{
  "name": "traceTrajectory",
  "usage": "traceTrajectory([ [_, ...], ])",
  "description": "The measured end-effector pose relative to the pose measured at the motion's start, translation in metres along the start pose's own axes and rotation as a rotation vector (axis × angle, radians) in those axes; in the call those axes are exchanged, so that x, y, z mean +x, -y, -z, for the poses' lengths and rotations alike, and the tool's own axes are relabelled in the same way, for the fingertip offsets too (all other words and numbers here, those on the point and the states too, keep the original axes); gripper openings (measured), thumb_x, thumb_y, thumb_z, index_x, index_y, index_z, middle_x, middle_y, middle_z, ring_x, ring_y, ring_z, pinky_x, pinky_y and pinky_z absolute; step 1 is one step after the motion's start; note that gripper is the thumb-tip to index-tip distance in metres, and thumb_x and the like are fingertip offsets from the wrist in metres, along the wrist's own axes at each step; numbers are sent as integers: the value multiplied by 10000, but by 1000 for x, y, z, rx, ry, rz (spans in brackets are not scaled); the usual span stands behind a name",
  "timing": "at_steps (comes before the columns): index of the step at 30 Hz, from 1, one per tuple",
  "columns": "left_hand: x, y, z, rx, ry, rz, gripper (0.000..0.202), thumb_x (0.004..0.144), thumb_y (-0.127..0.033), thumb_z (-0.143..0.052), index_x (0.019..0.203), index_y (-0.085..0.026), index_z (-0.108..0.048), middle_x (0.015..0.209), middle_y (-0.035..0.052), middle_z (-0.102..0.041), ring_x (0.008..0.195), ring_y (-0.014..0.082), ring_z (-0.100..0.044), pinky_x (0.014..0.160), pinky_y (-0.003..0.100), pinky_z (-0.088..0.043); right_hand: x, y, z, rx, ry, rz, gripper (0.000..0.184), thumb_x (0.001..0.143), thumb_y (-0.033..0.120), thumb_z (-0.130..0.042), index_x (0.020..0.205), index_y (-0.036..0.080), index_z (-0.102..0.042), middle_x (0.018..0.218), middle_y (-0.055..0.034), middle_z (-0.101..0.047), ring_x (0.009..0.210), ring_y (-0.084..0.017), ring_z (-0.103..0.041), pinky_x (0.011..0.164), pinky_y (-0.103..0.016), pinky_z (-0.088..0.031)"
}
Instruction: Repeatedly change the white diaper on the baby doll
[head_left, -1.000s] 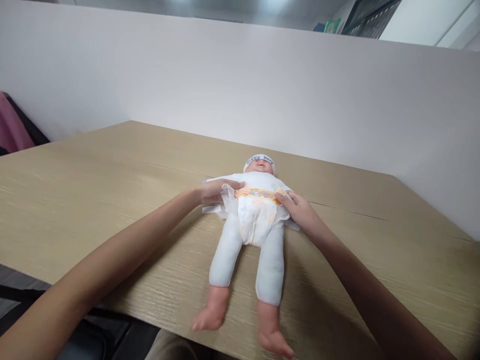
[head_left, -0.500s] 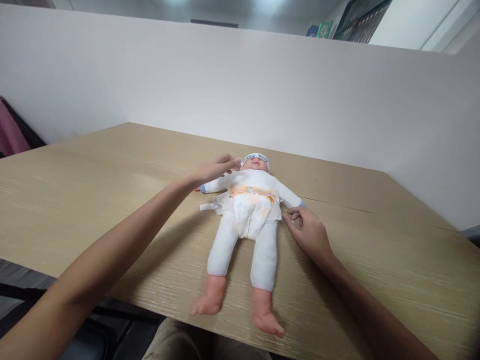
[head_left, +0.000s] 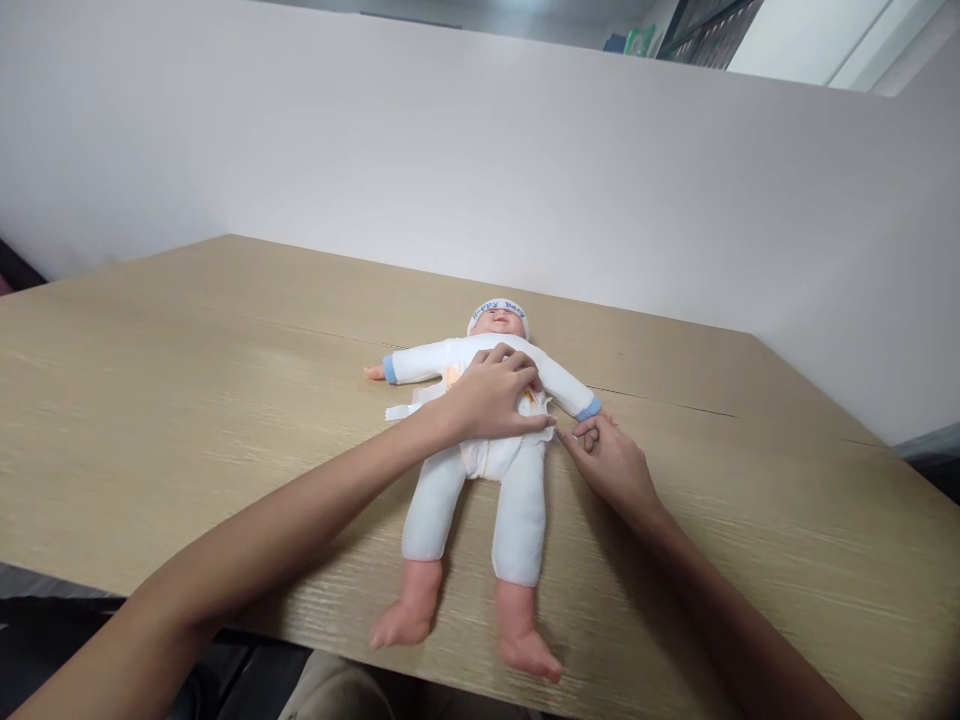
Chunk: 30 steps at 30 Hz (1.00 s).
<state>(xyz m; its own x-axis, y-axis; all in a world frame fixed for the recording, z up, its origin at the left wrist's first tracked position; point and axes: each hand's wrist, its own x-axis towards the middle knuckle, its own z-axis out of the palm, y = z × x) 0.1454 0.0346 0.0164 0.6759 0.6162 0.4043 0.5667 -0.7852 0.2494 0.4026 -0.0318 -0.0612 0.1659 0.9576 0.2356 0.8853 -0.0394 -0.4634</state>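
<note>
A baby doll [head_left: 517, 525] in a white suit with blue cuffs lies on its back, feet toward me. Round its hips is a white diaper [head_left: 484, 460] with an orange printed waistband, mostly covered by my hand. My left hand [head_left: 495, 395] lies over the diaper's front, fingers stretched toward the doll's chest and thumb pointing at the right side edge. At that edge my right hand [head_left: 607, 455] pinches the diaper's side between thumb and finger. On the left a loose white side tab [head_left: 401, 411] sticks out over the table.
The wooden table [head_left: 225, 400] carries the doll. Behind it rises a white partition [head_left: 450, 150]. My legs [head_left: 337, 690] and dark chair parts show below the table's front edge.
My left hand has moved right and down from beside the doll's head onto the diaper's front. My right hand stays at the diaper's right side. The view has shifted slightly.
</note>
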Motion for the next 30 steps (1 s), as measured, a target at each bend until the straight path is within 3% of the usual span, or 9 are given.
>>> traceTrajectory([
  [9, 2, -2, 1, 43, 30, 21, 654, 911, -714, -758, 1317, -201, -743, 1464, 107, -703, 1400, 406, -531, 1166, 557, -455, 1, 6, 9, 47, 110, -69, 493, 878, 755, -664, 792, 275, -592, 676, -2, -636, 671, -231, -607, 637, -333, -368],
  [16, 1, -2, 0, 25, 19, 22, 620, 894, -686, -786, 1301, -221, -739, 1448, 92, -709, 1397, 392, -526, 1170, 537, -453, 5, 15, 27, 503, 168, 6, 529, 890, 753, -661, 757, 242, -643, 720, 9, -563, 735, -202, -530, 702, -325, -418],
  [22, 1, -2, 0, -2, 13, 25, 608, 871, -669, -797, 1290, -231, -738, 1419, 106, -716, 1382, 407, -529, 1157, 562, -457, 26, 49, 32, 608, 204, 53, 509, 914, 737, -672, 796, 244, -622, 704, 27, -549, 687, -183, -516, 694, -328, -440],
  [27, 2, -1, -1, -21, 5, 42, 540, 836, -567, -816, 1261, -245, -734, 1400, 103, -722, 1363, 415, -539, 1146, 583, -473, 40, 83, 18, 562, 266, 142, 474, 954, 706, -632, 828, 251, -602, 731, 17, -587, 678, -183, -536, 652, -327, -457],
  [30, 1, 0, -4, -42, -10, 44, 473, 839, -503, -819, 1228, -247, -733, 1388, 89, -731, 1357, 396, -545, 1167, 568, -465, 33, 87, 10, 588, 199, 172, 423, 970, 673, -660, 930, 254, -615, 785, 3, -634, 709, -197, -590, 654, -333, -510],
])
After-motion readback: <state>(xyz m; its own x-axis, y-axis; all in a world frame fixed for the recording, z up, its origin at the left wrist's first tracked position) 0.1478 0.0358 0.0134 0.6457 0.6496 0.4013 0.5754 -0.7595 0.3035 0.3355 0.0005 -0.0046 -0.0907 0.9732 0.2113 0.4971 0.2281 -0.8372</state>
